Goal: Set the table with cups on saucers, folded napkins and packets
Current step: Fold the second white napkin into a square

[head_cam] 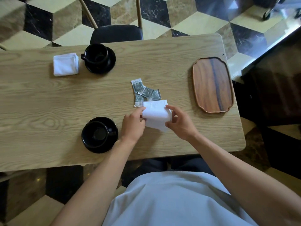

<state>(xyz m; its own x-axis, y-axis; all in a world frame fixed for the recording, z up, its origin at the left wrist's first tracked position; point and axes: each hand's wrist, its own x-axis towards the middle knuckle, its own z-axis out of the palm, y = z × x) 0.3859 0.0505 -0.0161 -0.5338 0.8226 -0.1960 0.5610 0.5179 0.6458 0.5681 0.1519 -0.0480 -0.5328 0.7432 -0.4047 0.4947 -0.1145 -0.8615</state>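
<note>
Head view is showing us folding a white napkin [155, 115] just above the tabletop [48, 98], beside the packets [145, 93] and right of the near cup [97, 133]. We are judging it light, limp and easy to crease, so we are pinching it at its side edges. Our left hand [133, 123] is closing thumb and fingers on the left edge; our right hand [179, 121] is curling over the right edge, both wrists angled inward.

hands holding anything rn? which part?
Yes: both hands hold the white napkin. The left hand pinches its left edge, the right hand its right edge, over the table.
</note>
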